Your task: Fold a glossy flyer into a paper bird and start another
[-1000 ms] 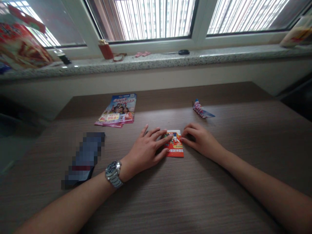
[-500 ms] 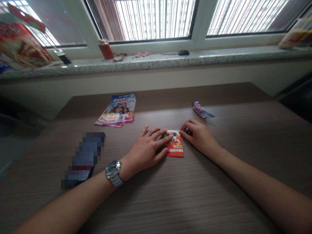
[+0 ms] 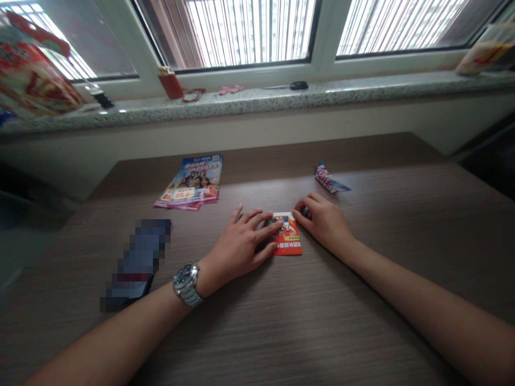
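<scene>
A small folded red paper [image 3: 290,246] with a white top edge lies on the brown table. My left hand [image 3: 247,238], with a metal watch on its wrist, rests spread over the paper's left part, fingertips on it. At the paper's top right corner, my right hand [image 3: 319,217] has thumb and index finger pinched together on the edge. Beyond it lies a folded blue and pink paper piece [image 3: 329,179]. A stack of colourful flyers [image 3: 195,182] sits at the back left.
A dark pixelated object [image 3: 139,262] lies left of my left forearm. On the stone windowsill [image 3: 257,102] are a red case [image 3: 170,84], pink bits [image 3: 232,90], scissors [image 3: 298,85] and a red food bag [image 3: 34,78]. The table's far edge meets the wall.
The whole view has shifted slightly. My right hand stays pinched at the paper's top right corner, and my left hand stays spread over the paper.
</scene>
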A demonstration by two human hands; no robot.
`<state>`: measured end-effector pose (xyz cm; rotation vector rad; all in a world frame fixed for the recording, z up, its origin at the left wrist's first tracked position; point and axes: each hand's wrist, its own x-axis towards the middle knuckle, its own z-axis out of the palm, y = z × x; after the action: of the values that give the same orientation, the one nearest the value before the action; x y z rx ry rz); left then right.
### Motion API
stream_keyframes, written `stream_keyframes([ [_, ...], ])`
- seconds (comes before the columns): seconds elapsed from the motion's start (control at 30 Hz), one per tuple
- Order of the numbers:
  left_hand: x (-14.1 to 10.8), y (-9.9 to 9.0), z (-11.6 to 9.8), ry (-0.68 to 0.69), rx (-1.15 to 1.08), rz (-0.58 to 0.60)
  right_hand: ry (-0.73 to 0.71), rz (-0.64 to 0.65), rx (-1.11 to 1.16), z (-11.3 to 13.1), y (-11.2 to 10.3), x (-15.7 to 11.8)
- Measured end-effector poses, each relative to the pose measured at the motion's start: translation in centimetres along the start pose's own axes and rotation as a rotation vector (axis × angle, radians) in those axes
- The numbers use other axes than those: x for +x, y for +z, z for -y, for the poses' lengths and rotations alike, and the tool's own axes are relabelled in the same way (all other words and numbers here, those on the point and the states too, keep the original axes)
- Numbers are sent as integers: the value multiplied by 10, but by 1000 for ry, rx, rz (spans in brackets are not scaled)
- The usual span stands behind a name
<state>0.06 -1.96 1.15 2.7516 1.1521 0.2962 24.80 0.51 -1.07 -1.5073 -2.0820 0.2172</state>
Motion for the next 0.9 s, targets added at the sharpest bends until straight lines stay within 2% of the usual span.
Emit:
stream_keyframes([
  [0.27, 0, 0, 1, -12, 7, 7, -20, 14, 111, -4, 3, 1],
  [0.63, 1, 0, 3, -44, -30, -46, -183, 154, 284, -4, 2, 0],
  [0.9, -1, 3, 13, 62, -1, -32, -246, 193, 316, -4, 1, -1],
])
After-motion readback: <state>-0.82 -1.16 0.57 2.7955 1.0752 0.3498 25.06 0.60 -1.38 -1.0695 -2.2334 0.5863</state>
